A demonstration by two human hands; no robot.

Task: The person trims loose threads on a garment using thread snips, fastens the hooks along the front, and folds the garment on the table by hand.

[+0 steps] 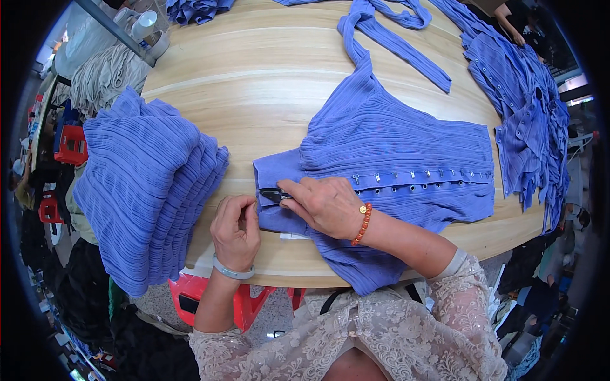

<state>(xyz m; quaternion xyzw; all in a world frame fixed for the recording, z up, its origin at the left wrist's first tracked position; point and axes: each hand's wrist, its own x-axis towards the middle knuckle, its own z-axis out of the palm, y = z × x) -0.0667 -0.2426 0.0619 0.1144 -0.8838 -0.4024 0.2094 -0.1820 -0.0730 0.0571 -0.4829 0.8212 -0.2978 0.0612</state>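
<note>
A purple-blue ribbed knit garment (pixel 387 136) lies spread on the table, with a row of small metal hooks and eyelets along its front strip. My right hand (pixel 327 204), with a beaded bracelet at the wrist, is closed around black thread snips (pixel 272 195). Their blades point left, over the garment's flat band near its left edge. Just left and below, my left hand (pixel 235 232) pinches thumb and fingers together at the band's corner. Whatever sits in that pinch is too small to make out.
A tall folded stack of the same knit (pixel 146 171) stands at the table's left edge. More such garments (pixel 527 120) hang over the right side. Long knit ties (pixel 406 51) trail across the far side. A red stool (pixel 248 305) is below the near edge of the wooden table (pixel 254 82).
</note>
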